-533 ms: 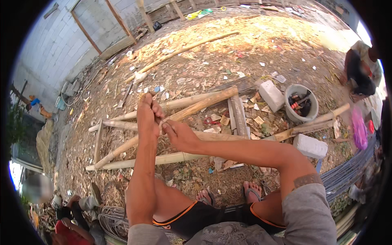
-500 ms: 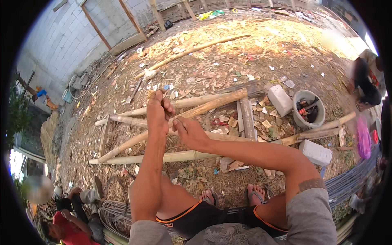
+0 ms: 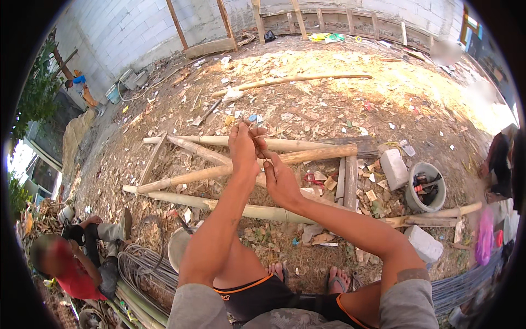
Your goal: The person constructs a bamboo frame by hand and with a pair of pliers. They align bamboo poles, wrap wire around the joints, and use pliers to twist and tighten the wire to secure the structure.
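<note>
My left hand is raised in front of me, its fingers curled round a few thin strands. Whether these are wire or twine I cannot make out. Just below it, my right hand is closed, thumb and forefinger pinched by the lower part of the left hand. What sits in that pinch, if anything, is too small to tell. Beneath both hands a frame of pale bamboo poles lies on the ground, with short wooden crosspieces at its right. My forearms hide part of it.
A bucket of tools stands at right between two pale blocks. Coiled wire and a seated person in red are at lower left. Another person is at far right. A loose pole lies farther off amid litter.
The view has swung left and up, so the scene sits differently. My hands stay together over the bamboo frame, and a bucket rim now shows beside my left knee.
</note>
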Tool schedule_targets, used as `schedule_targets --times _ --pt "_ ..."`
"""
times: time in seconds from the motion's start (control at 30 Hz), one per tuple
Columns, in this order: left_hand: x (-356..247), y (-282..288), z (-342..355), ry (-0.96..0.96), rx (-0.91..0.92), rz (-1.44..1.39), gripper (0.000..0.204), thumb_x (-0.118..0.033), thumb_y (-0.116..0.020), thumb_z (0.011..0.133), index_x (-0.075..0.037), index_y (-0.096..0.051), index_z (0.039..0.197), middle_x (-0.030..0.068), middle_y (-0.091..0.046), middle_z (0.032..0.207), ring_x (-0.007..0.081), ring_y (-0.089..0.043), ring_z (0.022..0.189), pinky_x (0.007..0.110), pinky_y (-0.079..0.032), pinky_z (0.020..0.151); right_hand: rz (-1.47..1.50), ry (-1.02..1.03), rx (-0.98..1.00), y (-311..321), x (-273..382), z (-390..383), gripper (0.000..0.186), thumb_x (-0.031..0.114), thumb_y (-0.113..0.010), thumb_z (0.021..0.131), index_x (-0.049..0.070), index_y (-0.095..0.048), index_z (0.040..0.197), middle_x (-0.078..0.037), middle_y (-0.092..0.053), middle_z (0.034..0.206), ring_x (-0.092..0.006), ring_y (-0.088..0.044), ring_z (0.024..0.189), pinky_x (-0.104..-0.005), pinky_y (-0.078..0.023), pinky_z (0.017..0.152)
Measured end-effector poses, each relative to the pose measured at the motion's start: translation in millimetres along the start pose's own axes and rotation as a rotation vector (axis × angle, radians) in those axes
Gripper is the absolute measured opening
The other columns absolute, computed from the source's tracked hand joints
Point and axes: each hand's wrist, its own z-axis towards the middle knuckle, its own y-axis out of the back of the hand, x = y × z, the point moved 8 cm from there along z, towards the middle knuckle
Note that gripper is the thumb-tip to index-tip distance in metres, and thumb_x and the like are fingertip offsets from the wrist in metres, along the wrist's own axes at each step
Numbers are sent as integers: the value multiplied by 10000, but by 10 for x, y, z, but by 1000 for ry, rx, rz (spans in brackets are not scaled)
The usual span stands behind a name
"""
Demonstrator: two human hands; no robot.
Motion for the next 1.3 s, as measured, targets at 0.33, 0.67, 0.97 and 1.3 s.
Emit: schedule_targets --times 0.33,0.67,0.97,1.3 --pt "22 -88 -74 -84 -131 -15 224 -237 -430 1152 -72 -555 1066 -9 -466 667 86 -406 519 278 -374 484 -40 12 56 62 27 126 289 234 -459 1149 -12 -603 1196 -170 -657 875 -272 -593 750 -415 -499 756" --pt "-54 -65 -29 -423 -192 204 273 -238 -435 1085 -19 -562 981 62 -476 773 171 -444 692 398 -408 666 402 -279 65 -63 -234 131 354 322 -433 1174 34 -561 1335 8 -578 780 -51 -456 555 -254 -383 496" --pt "-62 185 166 -332 -235 -19 296 -212 -443 1049 19 -508 876 116 -465 795 233 -411 761 435 -411 756 468 -443 364 -330 -241 78 530 485 -333 1181 80 -560 1436 -30 -670 1290 -167 -619 1189 -389 -466 992" --pt "-431 669 504 -307 -341 -418 242 -237 -499 1015 -55 -626 920 -28 -415 685 88 -337 540 308 -256 481 413 -306 442 -516 62 34 367 462 -465 1162 112 -578 1177 89 -323 705 -48 -350 575 -277 -456 554"
